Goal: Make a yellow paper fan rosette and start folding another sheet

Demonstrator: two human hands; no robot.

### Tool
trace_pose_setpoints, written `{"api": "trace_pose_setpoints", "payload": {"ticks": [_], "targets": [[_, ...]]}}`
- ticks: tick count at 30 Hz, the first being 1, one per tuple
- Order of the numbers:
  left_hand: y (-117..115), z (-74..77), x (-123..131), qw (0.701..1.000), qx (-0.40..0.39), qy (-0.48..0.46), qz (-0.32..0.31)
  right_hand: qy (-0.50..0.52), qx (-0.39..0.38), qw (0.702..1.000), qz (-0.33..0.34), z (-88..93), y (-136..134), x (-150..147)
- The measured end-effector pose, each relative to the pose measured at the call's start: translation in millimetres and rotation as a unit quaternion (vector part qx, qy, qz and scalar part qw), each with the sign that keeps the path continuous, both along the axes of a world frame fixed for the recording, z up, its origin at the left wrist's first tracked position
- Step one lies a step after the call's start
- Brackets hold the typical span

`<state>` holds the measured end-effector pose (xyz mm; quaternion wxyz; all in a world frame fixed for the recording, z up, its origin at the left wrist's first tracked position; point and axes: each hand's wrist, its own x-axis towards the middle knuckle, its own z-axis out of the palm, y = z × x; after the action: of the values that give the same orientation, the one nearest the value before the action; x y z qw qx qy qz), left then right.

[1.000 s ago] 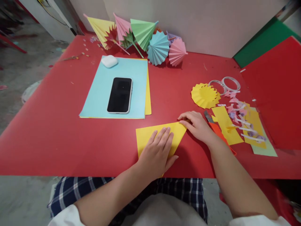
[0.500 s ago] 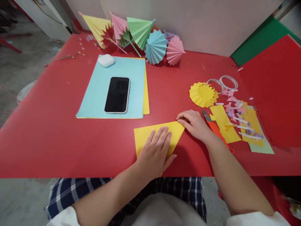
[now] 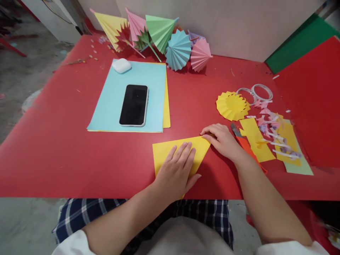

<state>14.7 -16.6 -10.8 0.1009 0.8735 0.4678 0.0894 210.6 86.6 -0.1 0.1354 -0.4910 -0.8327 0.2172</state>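
Observation:
A folded sheet of yellow paper [image 3: 162, 153] lies on the red table near its front edge. My left hand [image 3: 177, 173] rests flat on it, fingers stretched out, hiding much of the lower part. At the paper's upper right corner, my right hand [image 3: 220, 141] pinches the tip between thumb and forefinger. Just right of that hand lies a cutter knife with an orange handle [image 3: 245, 147], partly covered by my wrist. I cannot make out how many layers the paper has.
A phone [image 3: 134, 105] and a white case [image 3: 121, 65] lie on light blue sheets [image 3: 103, 106]. Paper umbrellas [image 3: 178, 51] stand along the wall. To the right are a pleated yellow disc [image 3: 232, 106], tape rolls [image 3: 262, 92], paper scraps [image 3: 256, 143] and a red board [image 3: 313, 106].
The camera's view has shifted slightly. Both hands keep nearly the same place on the yellow paper, and its shape looks unchanged.

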Motion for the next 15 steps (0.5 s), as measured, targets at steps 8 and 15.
{"api": "trace_pose_setpoints", "payload": {"ticks": [8,15], "targets": [[-0.2,1.4,0.4,1.0,-0.013,-0.002,0.0,-0.008,0.007,1.0,0.005,-0.7,-0.4,0.0],[0.7,2.4,0.1,0.999,-0.028,-0.021,-0.002,-0.019,0.026,0.999,0.004,-0.5,-1.9,-0.4]]}}
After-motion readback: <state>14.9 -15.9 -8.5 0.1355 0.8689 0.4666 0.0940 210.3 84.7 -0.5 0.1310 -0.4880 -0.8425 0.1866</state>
